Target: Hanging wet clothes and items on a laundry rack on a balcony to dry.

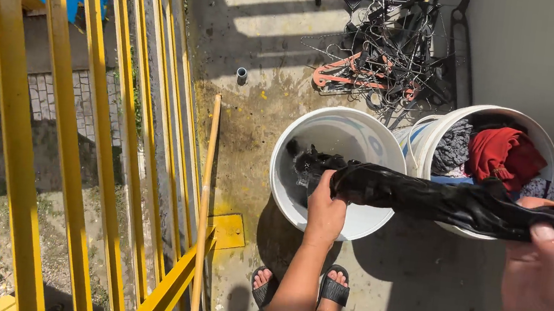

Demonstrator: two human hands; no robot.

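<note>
my left hand (327,206) and right hand (548,277) both gripping wet black garment (452,202) over white bucket (301,186), stained concrete floor (253,118), yellow railing (62,152) alongside, sunny

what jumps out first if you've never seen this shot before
A twisted, wet-looking black garment stretches across the middle right, gripped by the left hand and the right hand. Below it stand two white buckets: one with dark cloth inside, the other holding red and grey clothes. Yellow railing bars fill the left, and tangled hangers lie at the top.
</note>
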